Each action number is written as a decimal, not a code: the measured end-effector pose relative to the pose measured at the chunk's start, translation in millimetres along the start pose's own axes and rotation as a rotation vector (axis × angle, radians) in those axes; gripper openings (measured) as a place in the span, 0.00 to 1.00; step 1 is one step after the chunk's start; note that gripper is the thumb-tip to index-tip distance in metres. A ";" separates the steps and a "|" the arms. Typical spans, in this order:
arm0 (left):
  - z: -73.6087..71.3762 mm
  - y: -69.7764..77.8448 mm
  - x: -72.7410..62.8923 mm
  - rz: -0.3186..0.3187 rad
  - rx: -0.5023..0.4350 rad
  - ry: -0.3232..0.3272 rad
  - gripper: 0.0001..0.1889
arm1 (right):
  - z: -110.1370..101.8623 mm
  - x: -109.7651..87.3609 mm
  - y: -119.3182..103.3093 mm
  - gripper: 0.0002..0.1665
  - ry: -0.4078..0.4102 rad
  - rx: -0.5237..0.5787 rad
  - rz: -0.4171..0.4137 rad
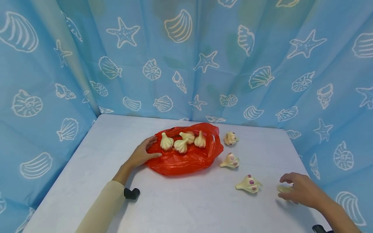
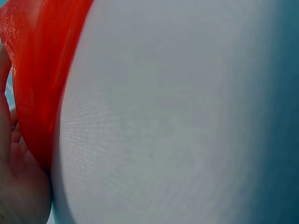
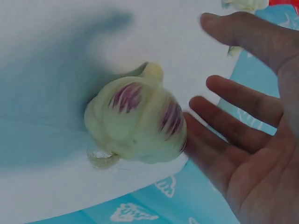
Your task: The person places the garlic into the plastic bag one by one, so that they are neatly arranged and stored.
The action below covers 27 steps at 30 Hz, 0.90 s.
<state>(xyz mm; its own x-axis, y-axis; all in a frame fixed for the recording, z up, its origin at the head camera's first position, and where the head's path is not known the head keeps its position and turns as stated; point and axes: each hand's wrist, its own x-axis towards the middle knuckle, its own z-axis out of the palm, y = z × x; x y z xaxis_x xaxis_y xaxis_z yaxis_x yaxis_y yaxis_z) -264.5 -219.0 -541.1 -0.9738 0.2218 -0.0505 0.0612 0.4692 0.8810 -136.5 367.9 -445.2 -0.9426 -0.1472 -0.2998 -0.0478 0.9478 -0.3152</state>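
A red plastic bag lies on the table with several garlic bulbs in its opening. My left hand rests against the bag's left side, its thumb along the front and its fingers at the back; in the left wrist view the palm touches the red film. At the table's right, my right hand reaches over a garlic bulb with purple streaks and a tuft of roots. Its thumb and fingers are spread, and in the right wrist view they do not close round the bulb.
Loose garlic bulbs lie between the bag and my right hand: one at the back, one in the middle and one nearer me. Blue curtains with shell prints border the white table at the back and sides.
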 end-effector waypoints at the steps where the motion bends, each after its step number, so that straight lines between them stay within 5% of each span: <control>1: 0.4 0.5 0.4 0.000 0.004 -0.002 0.51 | 0.2 -0.3 2.4 0.33 -0.008 -0.012 0.006; 12: 1.5 1.8 0.9 -0.013 0.007 0.002 0.52 | 8.2 -3.6 29.1 0.36 -0.071 -0.032 0.105; 27: 1.6 -0.3 2.5 -0.011 0.014 0.003 0.51 | 11.6 7.2 23.5 0.24 -0.122 -0.070 0.107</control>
<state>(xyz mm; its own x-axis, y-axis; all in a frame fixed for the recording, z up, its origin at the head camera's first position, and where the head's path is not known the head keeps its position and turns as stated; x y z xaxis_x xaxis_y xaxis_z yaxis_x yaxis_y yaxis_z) -266.6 -217.2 -542.2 -0.9751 0.2141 -0.0584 0.0537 0.4831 0.8739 -140.6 385.8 -465.2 -0.8966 -0.0737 -0.4366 0.0238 0.9766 -0.2137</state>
